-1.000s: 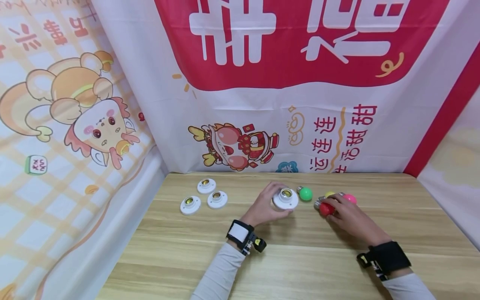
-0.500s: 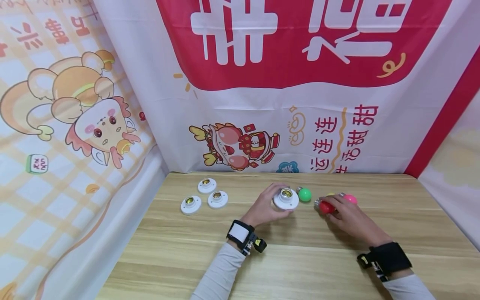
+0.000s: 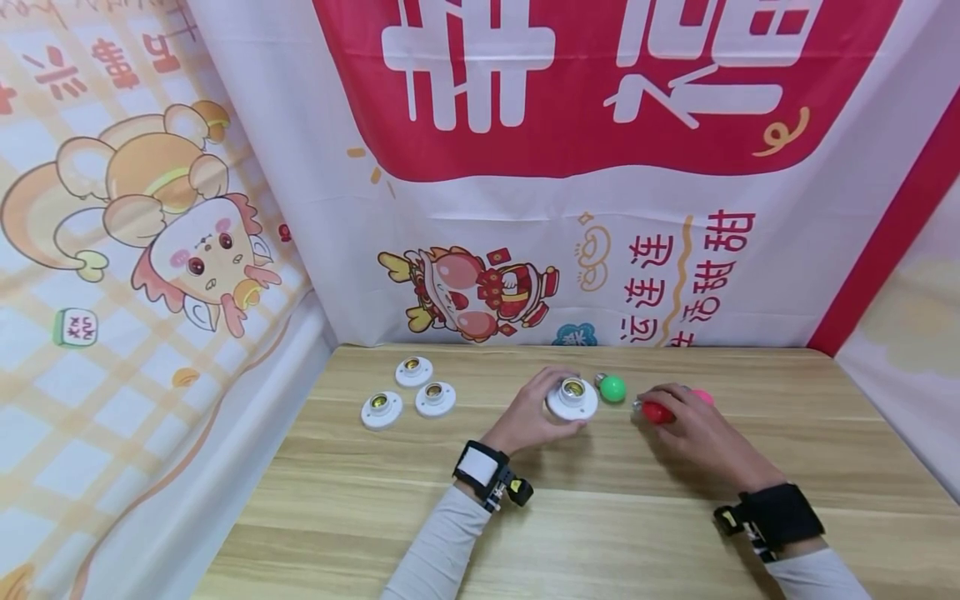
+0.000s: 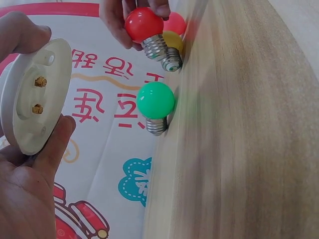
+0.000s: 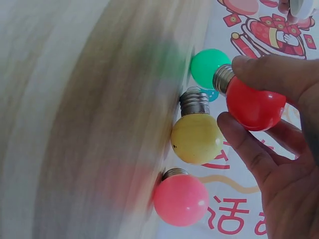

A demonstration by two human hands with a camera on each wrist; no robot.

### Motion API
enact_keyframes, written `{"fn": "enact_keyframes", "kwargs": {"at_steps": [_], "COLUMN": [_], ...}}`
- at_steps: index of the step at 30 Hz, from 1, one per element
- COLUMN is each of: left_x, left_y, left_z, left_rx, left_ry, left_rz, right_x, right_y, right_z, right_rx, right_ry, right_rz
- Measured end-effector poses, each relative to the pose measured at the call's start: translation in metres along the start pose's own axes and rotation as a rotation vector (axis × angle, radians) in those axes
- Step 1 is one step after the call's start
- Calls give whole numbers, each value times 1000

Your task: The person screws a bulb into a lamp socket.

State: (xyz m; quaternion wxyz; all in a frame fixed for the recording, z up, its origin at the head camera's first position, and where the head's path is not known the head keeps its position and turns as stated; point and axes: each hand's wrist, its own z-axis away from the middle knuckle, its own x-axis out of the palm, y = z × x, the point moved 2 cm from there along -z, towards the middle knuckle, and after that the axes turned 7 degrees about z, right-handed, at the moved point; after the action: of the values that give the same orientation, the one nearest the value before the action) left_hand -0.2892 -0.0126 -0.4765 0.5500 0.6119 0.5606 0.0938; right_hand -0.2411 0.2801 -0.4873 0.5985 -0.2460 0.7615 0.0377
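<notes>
My left hand (image 3: 528, 412) grips a white round lamp holder (image 3: 572, 400) by its rim, raised over the table with the brass socket facing up. In the left wrist view the holder's underside (image 4: 42, 94) shows two brass screws. My right hand (image 3: 697, 425) pinches a red light bulb (image 5: 254, 102) between thumb and fingers, off the table, its metal screw base pointing left toward the holder. A green bulb (image 3: 612, 388) lies on the table between the hands. Beneath the right hand lie a yellow bulb (image 5: 197, 138) and a pink bulb (image 5: 181, 200), largely hidden in the head view.
Three more white lamp holders stand grouped on the left of the wooden table (image 3: 360, 517): a back one (image 3: 413, 372), a front one (image 3: 381, 410) and a right one (image 3: 435, 399). A printed cloth (image 3: 480, 217) hangs along the table's back edge.
My right hand has lifted the red bulb slightly from among the other bulbs. The green bulb has shifted a little. My left hand keeps its hold on the lamp holder, nearly still.
</notes>
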Motion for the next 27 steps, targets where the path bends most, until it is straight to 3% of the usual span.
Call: {"fn": "enact_keyframes", "kwargs": {"at_steps": [15,27], "left_x": [1,0], "left_y": [1,1], "left_z": [2,1], "left_rx": [-2,9], "left_ry": [5,16], "left_rz": [-6,17], "right_x": [-12,-16], "right_y": [-3,-13], "right_z": [-5,-8], "right_rx": [27,-113], "right_ry": [60,207], "right_rz": [-74,23]}}
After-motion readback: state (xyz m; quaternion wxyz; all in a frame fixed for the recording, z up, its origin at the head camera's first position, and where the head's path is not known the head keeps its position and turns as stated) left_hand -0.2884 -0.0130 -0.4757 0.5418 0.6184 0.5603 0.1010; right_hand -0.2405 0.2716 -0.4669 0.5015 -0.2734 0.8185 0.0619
